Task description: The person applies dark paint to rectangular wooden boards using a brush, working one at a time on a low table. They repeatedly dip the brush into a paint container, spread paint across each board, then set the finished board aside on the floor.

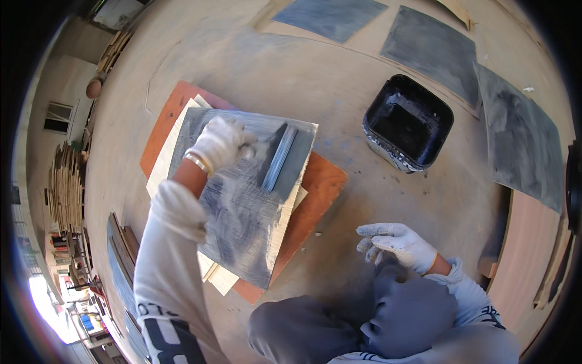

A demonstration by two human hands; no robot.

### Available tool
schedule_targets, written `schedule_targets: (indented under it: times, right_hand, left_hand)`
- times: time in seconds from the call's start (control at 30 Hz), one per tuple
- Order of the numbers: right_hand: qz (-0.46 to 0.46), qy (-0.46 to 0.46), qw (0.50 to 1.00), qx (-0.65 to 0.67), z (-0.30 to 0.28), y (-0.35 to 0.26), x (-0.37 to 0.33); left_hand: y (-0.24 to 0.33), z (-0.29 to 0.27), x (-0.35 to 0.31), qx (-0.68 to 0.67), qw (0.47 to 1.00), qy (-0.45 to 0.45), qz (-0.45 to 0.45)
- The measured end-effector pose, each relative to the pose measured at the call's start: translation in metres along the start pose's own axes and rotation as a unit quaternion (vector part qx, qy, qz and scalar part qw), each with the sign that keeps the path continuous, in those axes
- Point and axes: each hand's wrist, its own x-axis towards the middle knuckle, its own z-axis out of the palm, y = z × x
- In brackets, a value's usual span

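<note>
My left hand (221, 142), in a white knit glove, is closed over a thin board (236, 236) smeared with dark grey coating. Just right of its fingers, a wide, flat spreader-like tool (280, 158) with a straight bluish edge lies against the board's surface. The fist appears to grip its handle, which is mostly hidden. My right hand (403, 246), also gloved, is held by my raised knee with fingers stretched out and nothing in it.
Under the coated board are pale boards (223, 280) and a reddish-brown panel (318, 185) on the floor. A black square bucket (409, 121) with dark residue stands to the right. Coated sheets (430, 51) lie at the far right. Stacked wood (65, 188) stands at left.
</note>
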Motion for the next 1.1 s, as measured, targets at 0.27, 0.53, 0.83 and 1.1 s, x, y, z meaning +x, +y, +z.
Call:
schedule_targets:
  times: [0.27, 0.53, 0.83, 1.1]
  right_hand:
    - [0.012, -0.010, 1.000, 0.005, -0.004, 0.006, 0.001]
    - [0.011, -0.032, 0.999, -0.015, -0.003, 0.015, 0.013]
    - [0.014, -0.059, 0.998, -0.032, 0.007, 0.018, 0.024]
    - [0.021, -0.032, 0.999, -0.032, -0.002, 0.024, 0.022]
  left_hand:
    - [0.004, -0.003, 0.008, 0.006, 0.999, 0.000, 0.053]
    - [0.013, -0.029, 0.011, -0.004, 0.998, -0.066, -0.020]
    - [0.008, -0.015, 0.003, -0.022, 0.999, 0.019, -0.030]
    - [0.021, 0.022, -0.065, -0.018, 0.999, -0.036, 0.033]
